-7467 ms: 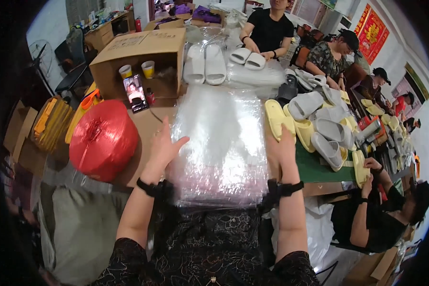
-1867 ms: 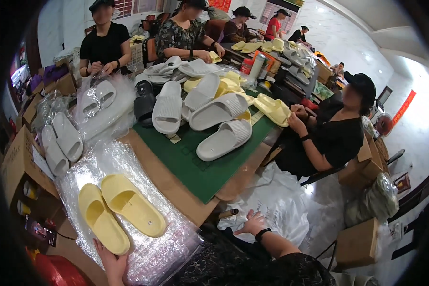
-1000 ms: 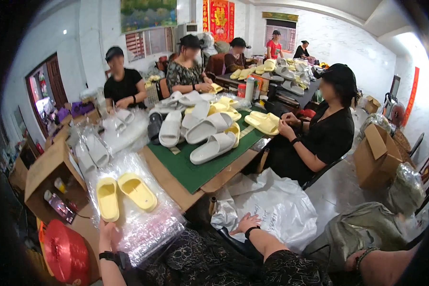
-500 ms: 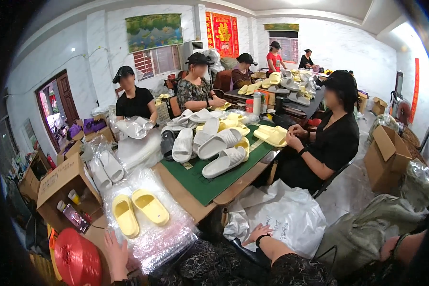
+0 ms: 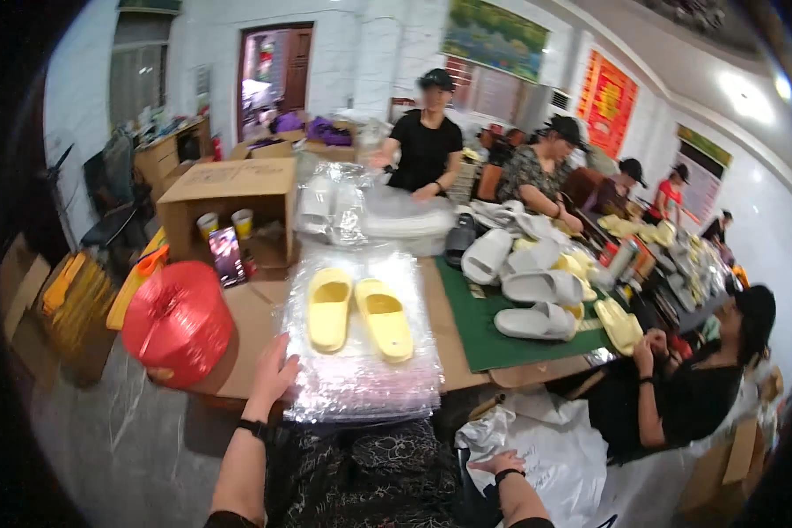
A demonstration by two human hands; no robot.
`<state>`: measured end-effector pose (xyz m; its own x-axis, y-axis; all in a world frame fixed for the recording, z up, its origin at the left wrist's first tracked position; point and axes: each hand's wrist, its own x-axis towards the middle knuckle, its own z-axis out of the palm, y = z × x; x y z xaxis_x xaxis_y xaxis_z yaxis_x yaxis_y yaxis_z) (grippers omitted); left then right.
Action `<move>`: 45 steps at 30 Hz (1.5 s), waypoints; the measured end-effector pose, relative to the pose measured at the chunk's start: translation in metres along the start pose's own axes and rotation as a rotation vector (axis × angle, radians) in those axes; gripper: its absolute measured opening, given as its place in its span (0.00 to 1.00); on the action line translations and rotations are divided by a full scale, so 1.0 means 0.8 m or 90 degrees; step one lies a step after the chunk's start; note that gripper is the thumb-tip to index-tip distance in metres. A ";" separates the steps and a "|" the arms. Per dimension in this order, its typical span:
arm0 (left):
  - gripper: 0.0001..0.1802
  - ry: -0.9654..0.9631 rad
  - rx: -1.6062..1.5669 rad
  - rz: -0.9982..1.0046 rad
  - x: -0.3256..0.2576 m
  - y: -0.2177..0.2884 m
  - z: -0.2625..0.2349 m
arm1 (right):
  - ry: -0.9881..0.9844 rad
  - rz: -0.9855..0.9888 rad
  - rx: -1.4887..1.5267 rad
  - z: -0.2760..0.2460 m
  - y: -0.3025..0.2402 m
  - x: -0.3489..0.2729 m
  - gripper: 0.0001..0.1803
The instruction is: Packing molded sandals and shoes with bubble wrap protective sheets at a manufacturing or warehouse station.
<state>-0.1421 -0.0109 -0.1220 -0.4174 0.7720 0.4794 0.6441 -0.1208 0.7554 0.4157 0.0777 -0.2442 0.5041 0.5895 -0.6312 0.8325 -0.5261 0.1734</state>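
Note:
A pair of yellow slippers, the left slipper [image 5: 329,339] and the right slipper [image 5: 394,345], lies on a stack of clear plastic bags [image 5: 361,396] in front of me. My left hand [image 5: 275,371] is at the left edge of that stack, fingers stretched out, holding nothing. Lower right, my right hand [image 5: 500,461] lies with extended fingers against a large white plastic sack [image 5: 559,453] beside my lap. Grey slippers wrapped in clear plastic [image 5: 333,211] lie beyond the stack.
A red roll of plastic twine [image 5: 176,326] stands left, near a phone [image 5: 227,257] and an open cardboard box [image 5: 238,189] with cups. Grey and yellow slippers [image 5: 537,286] are piled on a green mat [image 5: 475,343]. Co-workers sit around; one [image 5: 708,387] is close on the right.
My view has swung left, so the table now appears further right. The co-worker across has moved wrapped slippers onto the plastic pile. Both my hands stay near the bag stack and the sack.

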 end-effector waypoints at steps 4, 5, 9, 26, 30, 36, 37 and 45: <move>0.29 -0.005 0.085 0.016 0.003 0.024 -0.004 | -0.010 0.023 -0.024 0.008 -0.002 0.029 0.92; 0.29 0.002 0.104 0.018 0.000 0.020 -0.006 | -0.008 0.029 -0.014 0.005 -0.004 0.018 0.91; 0.29 0.011 0.063 -0.034 0.001 0.014 0.000 | 0.014 0.034 -0.035 0.004 -0.008 0.023 0.92; 0.24 0.086 0.089 0.020 -0.007 -0.009 0.001 | 0.001 0.053 -0.041 0.011 -0.018 0.038 0.92; 0.24 0.057 0.058 -0.001 0.005 0.003 0.008 | -0.023 0.068 -0.074 0.016 -0.013 0.067 0.91; 0.25 0.068 0.082 0.001 0.002 -0.003 0.011 | -0.027 0.022 -0.114 0.012 -0.018 0.057 0.90; 0.25 0.072 0.089 0.009 0.001 -0.005 0.010 | -0.028 0.022 -0.117 0.011 -0.020 0.056 0.90; 0.24 0.029 0.103 -0.010 -0.001 0.006 0.006 | -0.021 -0.035 -0.146 0.012 -0.009 0.066 0.88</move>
<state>-0.1356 -0.0095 -0.1211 -0.4550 0.7435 0.4901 0.7304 -0.0032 0.6830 0.4342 0.1068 -0.2859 0.4518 0.5913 -0.6681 0.8909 -0.3386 0.3028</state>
